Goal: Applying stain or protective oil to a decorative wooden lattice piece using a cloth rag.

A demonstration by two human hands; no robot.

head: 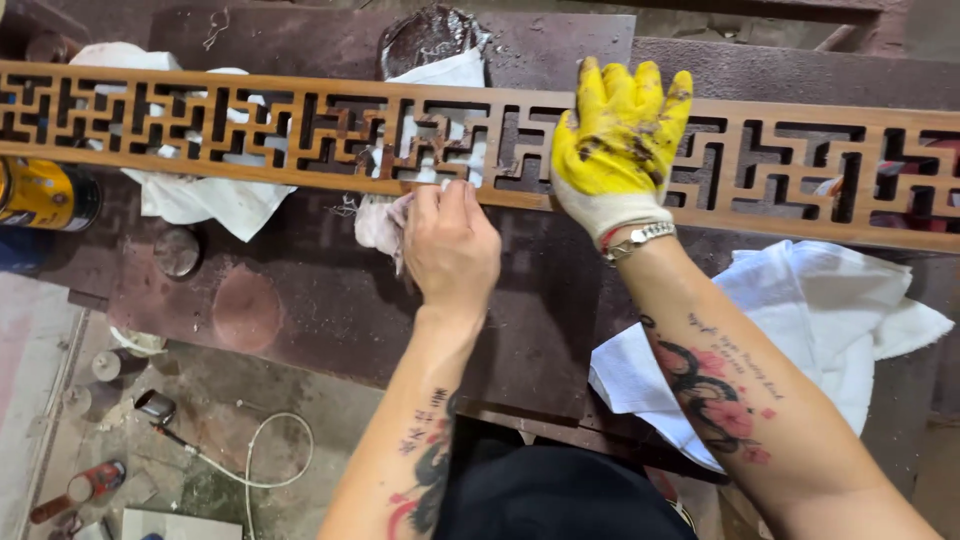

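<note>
panel: long brown wooden lattice panel with cut-out fretwork (250, 125), lying across the upper part of the frame on a dark stained workbench (300, 290)
long axis: runs left to right, edge to edge of the frame, crosswise to both forearms
left hand: bare left hand (450, 240), at centre frame, fingers closed together on a crumpled pale rag (380, 222), pressed to the panel's near lower edge
right hand: right hand in a yellow-palmed work glove (615, 135), just right of centre, fingers spread flat on top of the lattice, clamping nothing
direction: panel lies straight ahead of both hands, touching both; most of its length extends to the left and right of them
nearer hand: both on it, side by side and apart; the left at the near edge, the right further over the fretwork
around: white cloths (820, 320) at lower right and under the panel at upper left; yellow tin can (45, 195) at left edge
</note>
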